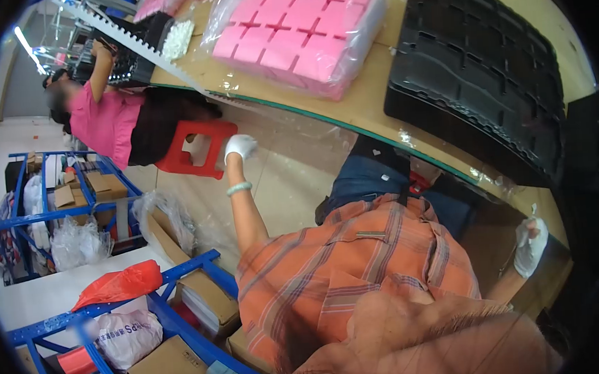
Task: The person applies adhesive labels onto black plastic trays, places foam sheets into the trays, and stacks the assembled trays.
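Note:
My left hand, in a white glove with a pale bracelet at the wrist, hangs in the air beside a red stool, its fingers curled in and no object showing in them. At the table's right edge is my right hand, also gloved in white, with bent fingers and bare fingertips. A small white bit shows above it, too small to name. On the table, a black moulded tray lies nearest to my right hand. Left of that tray sits a block of pink foam with cross-shaped slots, in clear plastic.
A person in a pink top sits on the red stool at the table's far left, by more black trays. Blue shelving with cardboard boxes, plastic bags and a red bag stands at the lower left.

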`<state>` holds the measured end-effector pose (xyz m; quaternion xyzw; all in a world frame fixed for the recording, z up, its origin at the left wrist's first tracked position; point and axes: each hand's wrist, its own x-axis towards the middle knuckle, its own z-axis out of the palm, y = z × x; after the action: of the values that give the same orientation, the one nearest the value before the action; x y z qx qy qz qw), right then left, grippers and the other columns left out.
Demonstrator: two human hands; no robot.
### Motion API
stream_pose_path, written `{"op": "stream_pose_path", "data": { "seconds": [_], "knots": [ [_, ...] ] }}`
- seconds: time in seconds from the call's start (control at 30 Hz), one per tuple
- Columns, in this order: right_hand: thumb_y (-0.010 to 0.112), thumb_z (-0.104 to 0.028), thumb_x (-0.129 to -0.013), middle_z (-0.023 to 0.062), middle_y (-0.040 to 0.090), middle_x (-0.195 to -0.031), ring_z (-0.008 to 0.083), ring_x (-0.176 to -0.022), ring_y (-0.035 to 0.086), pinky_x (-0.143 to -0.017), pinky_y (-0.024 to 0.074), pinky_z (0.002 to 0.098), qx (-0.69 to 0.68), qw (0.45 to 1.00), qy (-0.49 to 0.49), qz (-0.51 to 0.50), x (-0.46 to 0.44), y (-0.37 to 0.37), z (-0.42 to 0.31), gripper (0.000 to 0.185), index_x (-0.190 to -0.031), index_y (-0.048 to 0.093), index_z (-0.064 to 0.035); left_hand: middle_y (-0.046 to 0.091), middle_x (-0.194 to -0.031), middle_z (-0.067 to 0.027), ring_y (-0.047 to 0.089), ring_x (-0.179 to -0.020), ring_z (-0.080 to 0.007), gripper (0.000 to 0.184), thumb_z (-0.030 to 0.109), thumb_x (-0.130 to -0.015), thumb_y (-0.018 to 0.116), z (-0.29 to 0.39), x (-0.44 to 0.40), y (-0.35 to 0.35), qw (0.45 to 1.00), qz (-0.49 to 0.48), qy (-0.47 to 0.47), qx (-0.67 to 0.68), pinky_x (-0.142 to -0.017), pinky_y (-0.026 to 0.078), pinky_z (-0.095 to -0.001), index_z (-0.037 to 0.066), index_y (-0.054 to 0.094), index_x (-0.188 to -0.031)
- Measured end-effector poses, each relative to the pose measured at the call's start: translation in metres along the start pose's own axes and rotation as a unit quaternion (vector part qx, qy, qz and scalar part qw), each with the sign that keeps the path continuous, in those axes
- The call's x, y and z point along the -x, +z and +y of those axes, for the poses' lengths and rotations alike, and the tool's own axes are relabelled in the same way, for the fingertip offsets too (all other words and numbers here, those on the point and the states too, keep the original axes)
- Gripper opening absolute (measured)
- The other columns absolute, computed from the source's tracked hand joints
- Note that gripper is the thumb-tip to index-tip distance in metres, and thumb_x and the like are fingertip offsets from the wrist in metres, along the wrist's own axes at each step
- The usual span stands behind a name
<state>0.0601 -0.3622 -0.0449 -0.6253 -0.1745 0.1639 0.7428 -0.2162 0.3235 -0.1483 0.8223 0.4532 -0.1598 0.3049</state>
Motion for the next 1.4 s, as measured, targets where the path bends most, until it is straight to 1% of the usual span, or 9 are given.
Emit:
{"op": "stream_pose_path", "data": {
  "seconds": [0.13, 0.27, 0.43, 0.5, 0.7, 0.87, 1.03, 1.17, 1.4],
  "knots": [
    [0.068, -0.047, -0.082, 0.0030, 0.049, -0.053, 0.0093, -0.040, 0.043, -0.041, 0.0266, 0.0239, 0.128, 0.972, 0.065, -0.186, -0.042, 0.103, -0.042, 0.048, -0.071, 0.065, -0.0012, 0.055, -0.129, -0.0123, 0.053, -0.117, -0.0238, 0.040, 0.022, -0.085, 0.057, -0.128, -0.128, 0.059, 0.923, 0.130, -0.178, 0.315, -0.098, 0.044, -0.0318, 0.006, 0.059, -0.122],
    [0.067, -0.043, -0.084, 0.0043, 0.057, -0.055, 0.0100, -0.043, 0.051, -0.042, 0.0360, 0.0229, 0.165, 0.928, 0.126, -0.310, -0.068, 0.190, -0.055, 0.043, -0.073, 0.069, -0.0015, 0.061, -0.119, -0.0145, 0.054, -0.115, -0.0239, 0.033, 0.025, -0.087, 0.058, -0.148, -0.236, 0.094, 0.966, 0.173, -0.010, 0.191, -0.091, 0.047, -0.0346, 0.007, 0.064, -0.113],
    [0.063, -0.021, -0.084, 0.0039, 0.057, -0.058, 0.0117, -0.050, 0.055, -0.049, 0.0420, 0.0253, 0.209, 0.893, 0.135, -0.374, -0.099, 0.264, -0.037, 0.022, -0.076, 0.069, -0.0013, 0.067, -0.079, -0.0119, 0.064, -0.068, -0.0183, 0.025, 0.021, -0.088, 0.051, -0.087, -0.244, 0.098, 0.957, -0.035, -0.106, 0.269, -0.054, 0.049, -0.0311, 0.004, 0.069, -0.091],
    [0.062, -0.018, -0.083, 0.0056, 0.059, -0.065, 0.0160, -0.058, 0.058, -0.055, 0.0456, 0.0292, 0.252, 0.871, 0.136, -0.400, -0.105, 0.292, -0.019, 0.017, -0.083, 0.069, -0.0018, 0.064, -0.068, -0.0103, 0.056, -0.051, -0.0171, 0.024, 0.017, -0.087, 0.050, -0.041, -0.176, 0.091, 0.946, -0.066, 0.043, 0.315, -0.045, 0.046, -0.0298, 0.001, 0.067, -0.081],
    [0.076, -0.025, -0.070, 0.0203, 0.043, -0.136, 0.0360, -0.127, 0.040, -0.106, 0.0320, 0.0401, 0.360, 0.819, -0.191, -0.405, -0.116, 0.370, 0.032, 0.083, -0.139, 0.037, -0.0018, 0.059, -0.068, -0.0132, 0.055, -0.051, -0.0180, 0.027, 0.028, -0.094, 0.050, 0.082, 0.055, 0.033, 0.617, -0.239, 0.209, 0.720, -0.043, 0.044, -0.0277, 0.002, 0.055, -0.090],
    [0.072, -0.017, -0.080, 0.0069, 0.058, -0.099, 0.0139, -0.089, 0.053, -0.077, 0.0449, 0.0261, 0.027, 0.894, 0.184, -0.407, -0.120, 0.370, 0.045, 0.050, -0.120, 0.049, 0.0001, 0.058, -0.068, -0.0119, 0.050, -0.045, -0.0190, 0.029, 0.030, -0.099, 0.042, 0.145, 0.100, 0.006, 0.521, -0.140, 0.210, 0.815, -0.035, 0.037, -0.0242, 0.004, 0.052, -0.091],
    [0.063, -0.008, -0.082, 0.0045, 0.056, -0.080, 0.0073, -0.072, 0.051, -0.061, 0.0412, 0.0227, 0.057, 0.929, 0.242, -0.274, -0.112, 0.328, -0.005, 0.021, -0.099, 0.054, -0.0011, 0.054, -0.098, -0.0135, 0.051, -0.060, -0.0161, 0.057, 0.042, -0.090, 0.057, 0.207, 0.129, 0.022, 0.531, -0.245, 0.346, 0.734, -0.036, 0.036, -0.0217, 0.000, 0.041, -0.124],
    [0.067, -0.014, -0.082, 0.0092, 0.062, -0.088, 0.0123, -0.079, 0.057, -0.071, 0.0468, 0.0268, 0.158, 0.954, 0.004, -0.255, -0.102, 0.292, -0.032, 0.026, -0.100, 0.055, 0.0000, 0.051, -0.064, -0.0032, 0.042, -0.045, -0.0072, 0.024, 0.024, -0.088, 0.065, 0.255, 0.147, 0.041, 0.704, -0.048, 0.340, 0.621, -0.036, 0.027, -0.0186, 0.002, 0.055, -0.091],
    [0.059, -0.001, -0.084, 0.0106, 0.061, -0.085, 0.0166, -0.078, 0.062, -0.072, 0.0495, 0.0280, 0.159, 0.972, -0.105, -0.136, -0.099, 0.252, -0.052, 0.009, -0.093, 0.057, 0.0014, 0.057, -0.068, -0.0065, 0.050, -0.050, -0.0096, 0.017, 0.015, -0.089, 0.063, 0.306, 0.181, 0.047, 0.729, -0.067, 0.389, 0.559, -0.041, 0.033, -0.0196, 0.001, 0.056, -0.096]
  ]
}}
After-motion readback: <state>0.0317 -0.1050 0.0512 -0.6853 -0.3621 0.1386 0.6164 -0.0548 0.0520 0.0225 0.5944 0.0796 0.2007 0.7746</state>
